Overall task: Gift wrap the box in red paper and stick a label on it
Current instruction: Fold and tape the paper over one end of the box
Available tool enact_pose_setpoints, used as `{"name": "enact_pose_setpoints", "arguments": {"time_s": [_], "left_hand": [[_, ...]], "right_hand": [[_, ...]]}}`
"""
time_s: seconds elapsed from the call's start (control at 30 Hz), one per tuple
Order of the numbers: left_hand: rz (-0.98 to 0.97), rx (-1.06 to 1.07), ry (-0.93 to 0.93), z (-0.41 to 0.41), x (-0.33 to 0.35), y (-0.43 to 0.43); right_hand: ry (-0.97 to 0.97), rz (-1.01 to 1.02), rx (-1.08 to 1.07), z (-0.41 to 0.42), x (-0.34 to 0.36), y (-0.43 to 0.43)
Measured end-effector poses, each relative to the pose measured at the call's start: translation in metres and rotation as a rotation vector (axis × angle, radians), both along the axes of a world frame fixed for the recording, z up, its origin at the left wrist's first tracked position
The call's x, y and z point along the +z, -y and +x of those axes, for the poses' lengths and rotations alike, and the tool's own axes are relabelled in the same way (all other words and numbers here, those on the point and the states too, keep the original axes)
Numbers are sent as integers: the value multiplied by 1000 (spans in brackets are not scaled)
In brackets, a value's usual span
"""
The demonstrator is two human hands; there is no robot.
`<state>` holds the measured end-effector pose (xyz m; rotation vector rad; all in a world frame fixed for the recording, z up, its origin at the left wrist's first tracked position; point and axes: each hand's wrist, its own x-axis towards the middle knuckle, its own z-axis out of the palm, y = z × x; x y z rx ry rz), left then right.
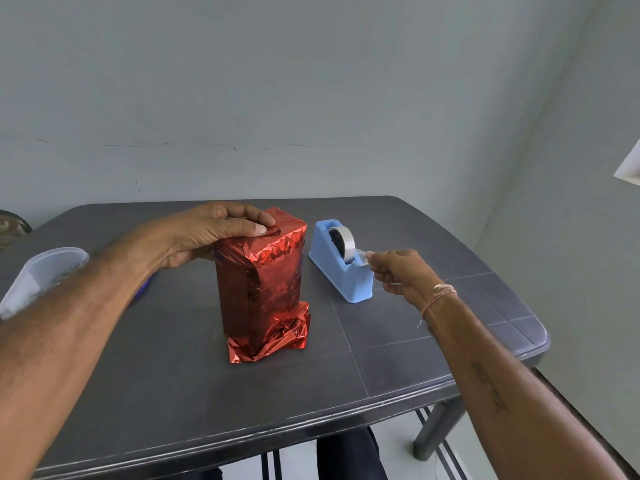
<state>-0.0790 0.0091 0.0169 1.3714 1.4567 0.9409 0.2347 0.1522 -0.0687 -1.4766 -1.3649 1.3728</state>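
Soft, even, moderately bright light, with a pale sheen on the right corner of the dark table (519, 327) hinting at a source to the right. Faint, diffuse shadows beside the wrapped box (263, 289). Sharp glints along creases of the red paper (277, 251). Wide-angle stretching of forearms (69, 341) at the edges; mild blur on the translucent container (41, 271) at left.

Pale thread band (440, 295) on right wrist; forearm mark (490, 386), perhaps a tattoo.

Head camera (the only view) looks forward and down, close over the table (398, 358).
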Motion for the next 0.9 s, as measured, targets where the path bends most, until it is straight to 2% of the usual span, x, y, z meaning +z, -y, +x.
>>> {"name": "enact_pose_setpoints", "arguments": {"time_s": [0.4, 0.67, 0.9], "left_hand": [[-9, -3, -4, 1, 1, 0], [-12, -6, 8, 1, 0, 1], [-16, 2, 16, 0, 0, 1]], "right_hand": [[-86, -115, 6, 11, -10, 4], [-254, -231, -98, 4, -30, 18], [-514, -301, -173, -5, -41, 26]]}}
